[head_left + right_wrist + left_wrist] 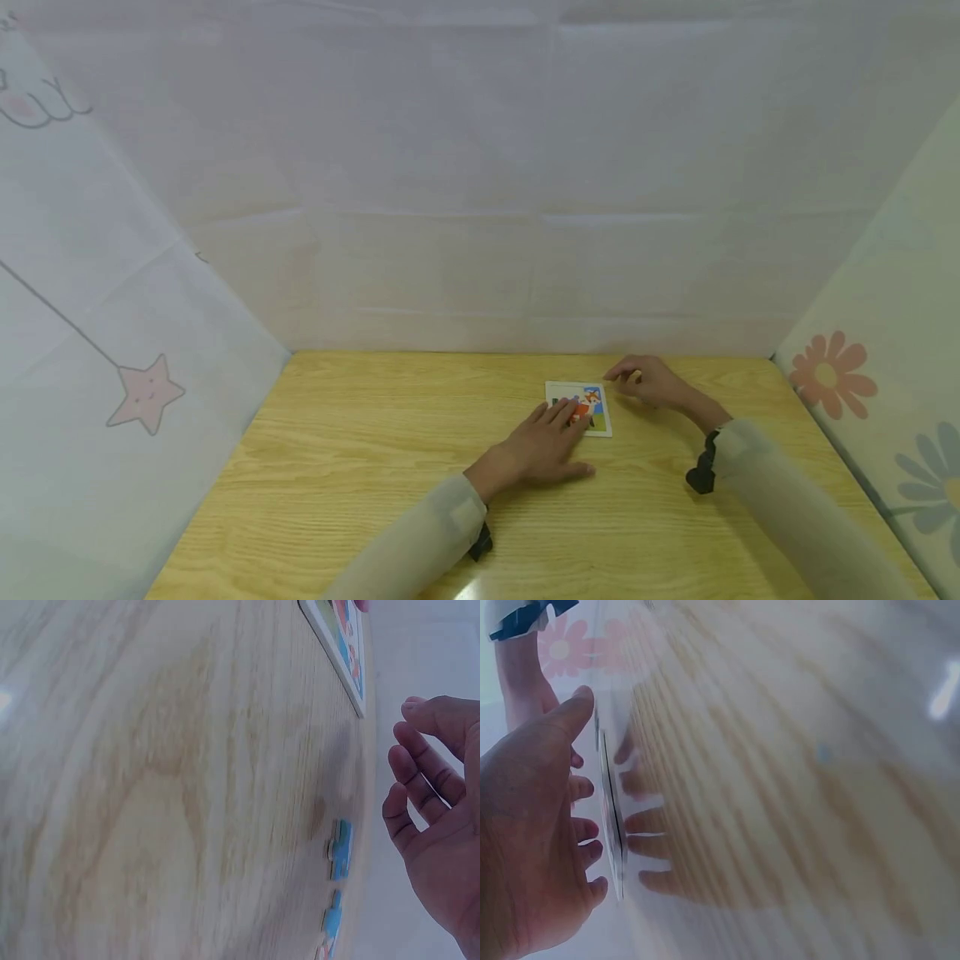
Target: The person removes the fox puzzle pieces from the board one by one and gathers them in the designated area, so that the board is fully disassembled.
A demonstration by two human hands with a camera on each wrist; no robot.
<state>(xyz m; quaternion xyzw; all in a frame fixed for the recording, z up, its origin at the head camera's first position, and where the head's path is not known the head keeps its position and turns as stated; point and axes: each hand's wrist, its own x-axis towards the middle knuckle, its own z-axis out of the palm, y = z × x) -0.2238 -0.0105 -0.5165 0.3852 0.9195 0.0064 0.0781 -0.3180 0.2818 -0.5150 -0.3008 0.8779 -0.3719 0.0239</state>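
A small white-bordered picture board [598,421] with a fox on it lies flat toward the back of the table. My left hand [542,446] reaches over its left part with straight fingers and covers some of the picture. Seen edge-on in the left wrist view, the board [613,817] is a thin slab beside the fingertips. Just right of the board, my right hand [651,383] hovers with loosely bent fingers and holds nothing. Below that hand, in the right wrist view, lie two blue jigsaw pieces [340,851]; the head view hides them.
The wood-grain table [360,442] is bounded by a pale cloth wall [480,275] behind and by printed cloth on both sides. A pink star [146,393] is printed at left, and flowers [827,375] at right.
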